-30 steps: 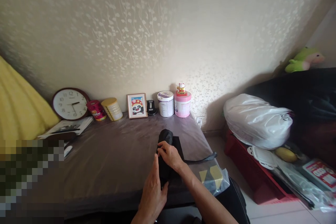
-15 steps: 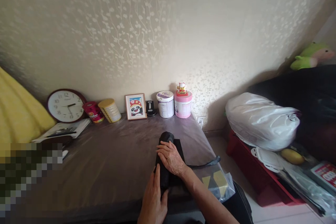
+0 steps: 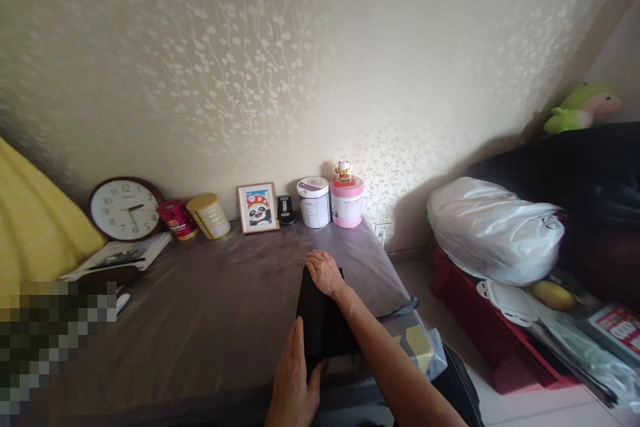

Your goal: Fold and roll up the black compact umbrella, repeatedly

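A long black fabric roll point(image 3: 314, 310) lies on the cloth-covered table, pointing away from me. What it is exactly I cannot make out. My left hand point(image 3: 294, 373) grips its near end, fingers along the left side and thumb on the right. Over the far end bends my right hand point(image 3: 324, 272), its fingers together and curled around that end. A flat black piece point(image 3: 343, 333) lies beside the roll, partly under my right forearm. To the right, a dark strap point(image 3: 403, 309) stretches toward the table edge.
Along the wall stand a clock point(image 3: 125, 209), a red can point(image 3: 178, 219), a yellow can point(image 3: 209, 216), a panda picture frame point(image 3: 258, 208) and two tubs point(image 3: 314, 202). A plastic packet point(image 3: 423, 349) lies at the right edge, near a red box point(image 3: 480, 340) with a white bag point(image 3: 495, 230).
My right hand has slid away from me, from the middle of the roll to its far end, and now bends over it. My left hand stays at the near end.
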`<act>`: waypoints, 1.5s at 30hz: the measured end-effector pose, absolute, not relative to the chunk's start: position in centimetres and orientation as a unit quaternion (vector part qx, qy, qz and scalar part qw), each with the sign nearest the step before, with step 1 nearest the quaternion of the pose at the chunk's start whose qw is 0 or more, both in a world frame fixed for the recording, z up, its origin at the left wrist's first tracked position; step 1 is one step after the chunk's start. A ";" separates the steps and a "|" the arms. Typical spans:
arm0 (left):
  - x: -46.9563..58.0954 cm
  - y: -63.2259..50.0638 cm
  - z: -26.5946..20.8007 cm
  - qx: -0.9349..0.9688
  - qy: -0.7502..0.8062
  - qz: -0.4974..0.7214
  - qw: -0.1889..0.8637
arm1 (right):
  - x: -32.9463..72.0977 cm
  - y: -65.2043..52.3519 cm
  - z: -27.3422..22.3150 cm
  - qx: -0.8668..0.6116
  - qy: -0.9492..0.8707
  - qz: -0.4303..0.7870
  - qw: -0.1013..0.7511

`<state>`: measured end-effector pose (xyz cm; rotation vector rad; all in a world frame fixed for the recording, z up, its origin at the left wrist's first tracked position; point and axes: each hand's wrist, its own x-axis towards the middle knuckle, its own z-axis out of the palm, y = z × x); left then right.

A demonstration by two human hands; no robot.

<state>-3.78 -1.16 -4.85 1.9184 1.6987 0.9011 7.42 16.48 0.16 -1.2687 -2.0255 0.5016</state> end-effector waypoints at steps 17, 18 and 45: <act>-3.7 -1.3 -3.3 0.656 0.611 0.354 0.267 | 14.0 12.5 -1.6 -0.635 -0.590 0.331 0.372; -3.7 -1.3 -3.3 0.656 0.612 0.352 0.268 | 13.8 12.4 -1.4 -0.635 -0.593 0.329 0.370; -4.3 -0.8 -3.3 0.654 0.604 0.373 0.261 | 7.6 8.8 1.5 -0.574 -0.580 0.441 0.372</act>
